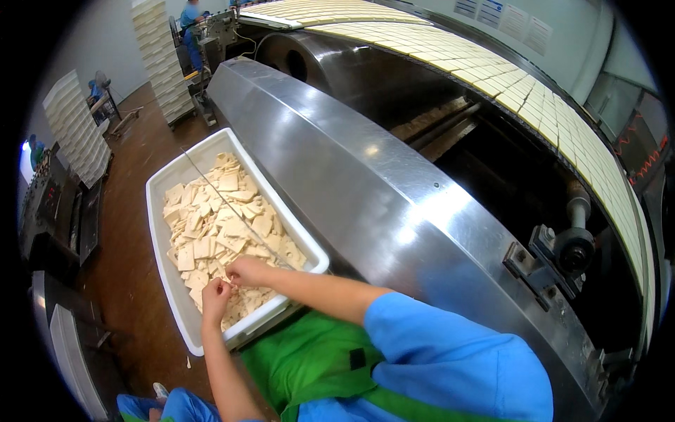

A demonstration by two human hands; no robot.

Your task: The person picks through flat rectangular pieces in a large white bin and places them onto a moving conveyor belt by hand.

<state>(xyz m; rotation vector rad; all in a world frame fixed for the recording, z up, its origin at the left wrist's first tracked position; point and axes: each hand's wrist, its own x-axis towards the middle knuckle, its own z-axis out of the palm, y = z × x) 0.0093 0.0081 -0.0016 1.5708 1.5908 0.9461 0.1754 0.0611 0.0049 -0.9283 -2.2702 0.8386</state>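
Note:
A white plastic tub (185, 164) stands before me, heaped with broken flat pieces of pale dough or biscuit (232, 227). A long thin metal rod (220, 197) lies slantwise across the heap and reaches the tub's right side. Over the near end of the tub, my left hand (216, 298) and my right hand (249, 271) come close together, fingertips pinched just above the crumbled pieces. Whether a small bit sits between the fingers is too small to make out.
Right of the tub runs a polished steel machine cover (337, 169). Beyond it, a curved conveyor (517, 100) carries rows of pale squares; a bearing (575, 250) sits below. White tray stacks (163, 68) and co-workers (191, 31) are farther off. Someone's blue-trousered legs (184, 406) show at lower left.

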